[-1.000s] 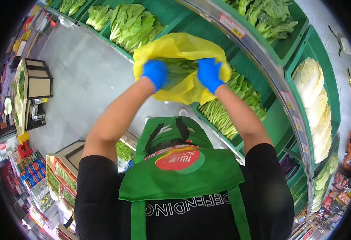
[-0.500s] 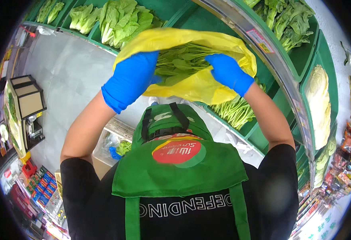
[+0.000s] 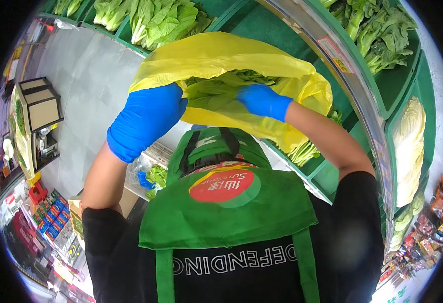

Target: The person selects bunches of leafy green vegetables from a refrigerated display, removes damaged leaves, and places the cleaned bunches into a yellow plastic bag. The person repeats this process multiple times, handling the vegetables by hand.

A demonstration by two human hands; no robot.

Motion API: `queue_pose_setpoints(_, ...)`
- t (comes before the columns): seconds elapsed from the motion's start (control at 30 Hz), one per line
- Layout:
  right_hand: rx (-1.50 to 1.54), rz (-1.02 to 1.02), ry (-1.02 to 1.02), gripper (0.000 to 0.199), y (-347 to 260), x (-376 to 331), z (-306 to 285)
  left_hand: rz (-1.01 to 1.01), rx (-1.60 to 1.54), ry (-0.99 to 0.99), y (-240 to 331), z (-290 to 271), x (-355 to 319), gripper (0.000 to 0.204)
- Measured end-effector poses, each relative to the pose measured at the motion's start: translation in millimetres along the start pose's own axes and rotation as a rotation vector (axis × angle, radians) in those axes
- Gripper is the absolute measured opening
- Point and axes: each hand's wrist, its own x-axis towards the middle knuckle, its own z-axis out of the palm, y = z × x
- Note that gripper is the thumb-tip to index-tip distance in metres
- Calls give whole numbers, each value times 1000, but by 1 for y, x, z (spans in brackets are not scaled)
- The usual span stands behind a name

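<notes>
A yellow plastic bag is held wide-mouthed in front of me, with leafy greens on long thin stems inside it. My left hand, in a blue glove, is closed on the left side of the bag's rim. Through the mouth reaches my right hand, also blue-gloved, against the greens. Its fingertips are blurred and partly hidden among the leaves, so their grip does not show. Below the bag's right side, more long-stemmed greens lie in a green tray.
Green display trays hold lettuce-like heads at the back and dark leafy greens at upper right. A napa cabbage lies on the right. A shelf rail curves past my right arm. Below left stands a white bin.
My right hand has moved left, off the bag's right rim and in over the greens. My left hand has shifted slightly left and down, still with the bag's rim.
</notes>
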Motion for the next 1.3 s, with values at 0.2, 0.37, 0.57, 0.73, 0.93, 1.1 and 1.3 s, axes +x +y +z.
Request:
queue_pose_setpoints(0.2,345,-14,546,25,-12,134,-2,-108,-32,-104,14,-2,14,16)
queue_pose_setpoints(0.37,275,292,814,34,-13,199,56,-152,-57,-89,17,-9,20,16)
queue_pose_setpoints(0.57,243,120,823,27,-16,185,41,-100,-66,28,3,-4,-1,14)
queue_pose_setpoints(0.73,351,32,837,22,-36,94,-34,9,-60,46,-17,-6,5,14)
queue_pose_setpoints(0.93,1168,348,1353,23,-102,-67,-66,-51,-191,59,-33,-5,11,31)
queue_pose_setpoints(1.1,1892,359,1625,30,-118,-140,-6,10,-431,91,-35,9,12,47)
queue_pose_setpoints(1.3,2079,219,1706,26,-148,-173,2,16,-1057,-104,-30,10,28,53)
